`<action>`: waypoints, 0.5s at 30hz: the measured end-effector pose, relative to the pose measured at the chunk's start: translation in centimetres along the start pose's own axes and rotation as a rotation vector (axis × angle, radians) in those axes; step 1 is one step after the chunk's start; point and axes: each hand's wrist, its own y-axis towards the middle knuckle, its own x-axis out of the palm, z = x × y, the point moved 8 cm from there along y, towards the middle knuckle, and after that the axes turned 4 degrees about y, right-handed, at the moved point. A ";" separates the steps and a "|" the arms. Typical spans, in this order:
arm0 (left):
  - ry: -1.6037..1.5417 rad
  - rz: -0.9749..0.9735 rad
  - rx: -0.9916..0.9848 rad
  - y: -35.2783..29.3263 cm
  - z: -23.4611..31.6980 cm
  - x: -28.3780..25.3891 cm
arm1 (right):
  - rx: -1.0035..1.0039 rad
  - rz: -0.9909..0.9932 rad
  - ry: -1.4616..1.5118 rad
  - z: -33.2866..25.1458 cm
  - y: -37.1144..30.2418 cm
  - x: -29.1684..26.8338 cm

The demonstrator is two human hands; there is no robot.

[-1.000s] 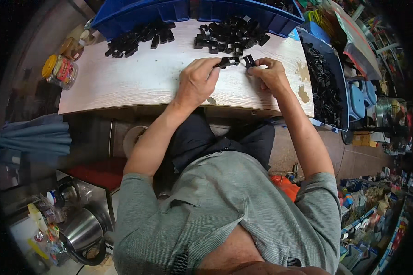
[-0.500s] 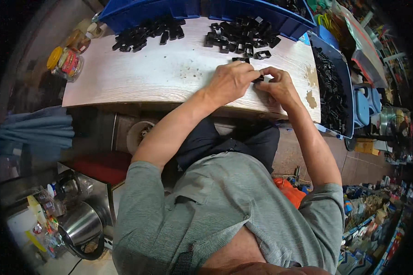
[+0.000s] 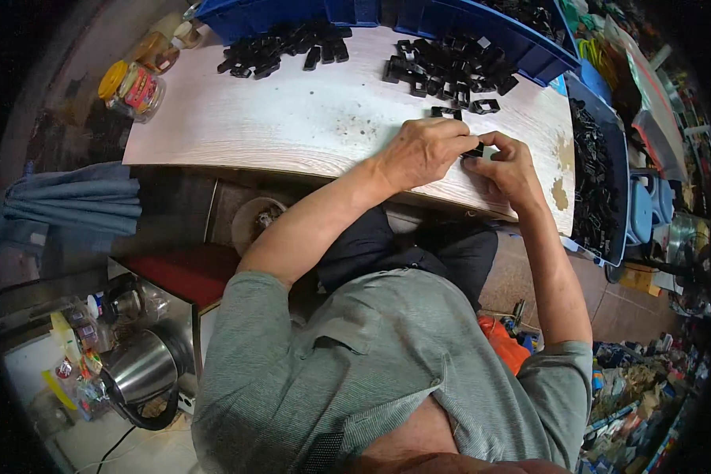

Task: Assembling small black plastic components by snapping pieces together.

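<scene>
A small black plastic piece (image 3: 472, 149) is pinched between my two hands above the near right part of the white wood-grain table (image 3: 253, 118). My left hand (image 3: 426, 152) closes on its left side, with the back of the hand covering most of the fingers. From the right, my right hand (image 3: 513, 167) grips the piece between thumb and forefinger. Just beyond my left fingers lies another black frame-shaped piece (image 3: 447, 113). Farther back is a loose pile of black plastic pieces (image 3: 450, 67), and a second pile (image 3: 284, 49) sits to the left.
Blue bins (image 3: 498, 39) line the table's far edge. A blue crate of black parts (image 3: 596, 174) stands against the right side. At the left end is a yellow-lidded jar (image 3: 134, 91). A steel kettle (image 3: 144, 367) and a bucket (image 3: 253, 225) are lower left.
The whole view has shifted, so the table and hands appear farther right. Both hands still hold the black piece together in nearly the same pose.
</scene>
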 end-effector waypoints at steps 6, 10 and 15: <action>0.030 -0.031 0.021 0.1 0.5 0.3 | 0.014 -0.018 0.009 0.1 0.1 0.0; 0.017 -0.049 0.025 0.3 0.7 0.7 | -0.046 0.014 -0.050 0.4 0.4 -0.6; 0.117 -0.079 -0.016 -0.6 1.7 0.3 | -0.051 -0.027 -0.069 0.1 0.4 -0.3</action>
